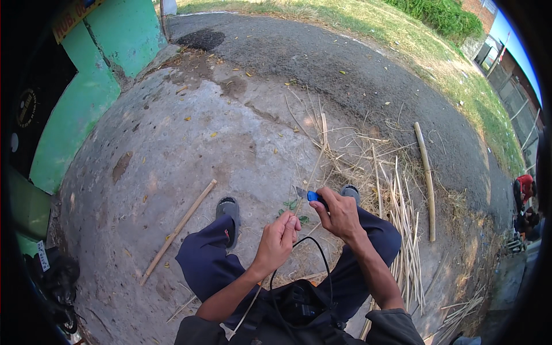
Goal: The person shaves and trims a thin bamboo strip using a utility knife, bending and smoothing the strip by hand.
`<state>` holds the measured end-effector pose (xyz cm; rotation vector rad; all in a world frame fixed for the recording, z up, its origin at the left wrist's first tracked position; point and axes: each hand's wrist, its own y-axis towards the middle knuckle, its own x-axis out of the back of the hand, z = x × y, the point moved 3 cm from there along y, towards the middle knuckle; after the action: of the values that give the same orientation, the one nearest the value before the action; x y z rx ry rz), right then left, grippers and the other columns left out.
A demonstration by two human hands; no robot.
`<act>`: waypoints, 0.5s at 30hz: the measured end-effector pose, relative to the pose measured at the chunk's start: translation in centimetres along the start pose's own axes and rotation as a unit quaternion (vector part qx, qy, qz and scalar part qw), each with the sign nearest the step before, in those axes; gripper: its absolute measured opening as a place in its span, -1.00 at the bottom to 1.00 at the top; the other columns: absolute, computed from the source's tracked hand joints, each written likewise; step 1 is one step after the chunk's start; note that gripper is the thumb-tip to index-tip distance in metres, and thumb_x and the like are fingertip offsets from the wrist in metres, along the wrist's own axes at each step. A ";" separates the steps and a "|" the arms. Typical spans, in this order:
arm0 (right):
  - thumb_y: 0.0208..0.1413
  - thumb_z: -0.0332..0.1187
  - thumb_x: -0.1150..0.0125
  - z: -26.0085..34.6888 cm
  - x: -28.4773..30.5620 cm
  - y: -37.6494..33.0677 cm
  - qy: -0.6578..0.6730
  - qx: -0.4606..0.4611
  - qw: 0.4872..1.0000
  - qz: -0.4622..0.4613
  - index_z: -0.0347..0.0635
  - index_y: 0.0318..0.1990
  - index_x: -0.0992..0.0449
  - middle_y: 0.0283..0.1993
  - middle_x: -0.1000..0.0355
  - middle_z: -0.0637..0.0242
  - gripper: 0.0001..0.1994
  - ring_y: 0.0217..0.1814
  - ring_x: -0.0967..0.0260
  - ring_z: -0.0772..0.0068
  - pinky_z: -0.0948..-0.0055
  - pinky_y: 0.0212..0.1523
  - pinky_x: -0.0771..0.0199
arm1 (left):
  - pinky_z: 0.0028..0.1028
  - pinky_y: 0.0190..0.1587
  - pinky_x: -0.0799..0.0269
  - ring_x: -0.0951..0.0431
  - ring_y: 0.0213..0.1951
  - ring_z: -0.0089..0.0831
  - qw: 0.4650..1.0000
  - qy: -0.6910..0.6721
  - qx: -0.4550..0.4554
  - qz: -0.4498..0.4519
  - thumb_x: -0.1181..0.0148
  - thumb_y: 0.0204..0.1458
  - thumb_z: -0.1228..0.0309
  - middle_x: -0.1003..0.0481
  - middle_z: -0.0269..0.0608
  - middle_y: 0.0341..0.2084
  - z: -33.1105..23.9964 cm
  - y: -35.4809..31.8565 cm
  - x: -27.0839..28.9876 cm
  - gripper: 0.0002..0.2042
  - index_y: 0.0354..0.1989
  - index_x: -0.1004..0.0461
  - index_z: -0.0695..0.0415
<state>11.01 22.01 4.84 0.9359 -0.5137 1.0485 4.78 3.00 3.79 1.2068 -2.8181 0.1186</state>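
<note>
My left hand (276, 242) pinches a thin bamboo strip (247, 311) between thumb and fingers, in front of my body. One end of the strip runs back toward my lap; the other slants forward over the ground. Close by on the right, my right hand (340, 217) is closed around a blue utility knife (313, 196). Its metal blade is out, pointing left just above the strip; whether it touches cannot be made out. Green leaves lie on the ground beneath my hands.
A pile of split bamboo strips (407, 247) lies to my right, beside a thicker bamboo pole (426, 181). A bamboo stick (179, 233) rests on the concrete at left. Thin shavings (351, 152) litter the ground ahead. A black cable loops near my lap. Another person sits far right.
</note>
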 end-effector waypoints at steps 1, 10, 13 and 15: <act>0.39 -0.17 -0.29 -0.4 0.4 0.2 -0.009 -0.023 0.999 -0.021 -0.17 -0.11 -0.50 -0.36 -0.54 0.13 -0.75 -0.42 -0.56 -0.02 0.15 -0.46 -0.46 | -0.53 -0.50 -0.13 -0.21 -0.57 -0.71 1.000 0.009 0.009 0.013 0.06 0.52 0.36 -0.28 -0.43 -0.64 -0.1 -0.2 0.0 -0.72 -0.27 -0.41 0.22; 0.48 -0.20 -0.12 -3.6 3.9 1.1 0.016 -0.145 0.981 -0.126 -0.26 -0.12 -0.47 -0.50 -0.43 0.06 -0.73 -0.48 -0.42 -0.07 0.10 -0.38 -0.34 | -0.47 -0.42 -0.34 -0.41 -0.53 -0.59 0.998 0.017 0.002 0.058 0.04 0.51 0.36 -0.40 -0.31 -0.61 -0.1 -1.5 -0.6 -0.73 -0.25 -0.44 0.24; 0.43 -0.22 -0.19 -2.5 2.7 0.4 0.053 -0.076 0.994 -0.058 -0.24 -0.11 -0.48 -0.46 -0.46 0.04 -0.77 -0.42 -0.50 -0.09 0.12 -0.36 -0.41 | -0.53 -0.46 -0.24 -0.30 -0.55 -0.69 0.999 -0.011 0.012 0.048 0.06 0.52 0.36 -0.35 -0.40 -0.62 0.4 -1.3 -0.3 -0.73 -0.24 -0.44 0.23; 0.42 -0.23 -0.21 -1.4 1.4 0.0 0.063 -0.049 0.997 -0.021 -0.23 -0.11 -0.48 -0.44 -0.47 0.05 -0.77 -0.40 -0.52 -0.08 0.12 -0.36 -0.43 | -0.54 -0.48 -0.20 -0.27 -0.57 -0.71 0.999 -0.024 0.024 0.041 0.06 0.53 0.36 -0.34 -0.42 -0.62 0.8 -1.0 0.0 -0.73 -0.24 -0.44 0.22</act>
<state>11.54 23.87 5.11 0.7867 -0.4356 1.0289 5.51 2.26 3.04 1.1186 -2.9237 0.1652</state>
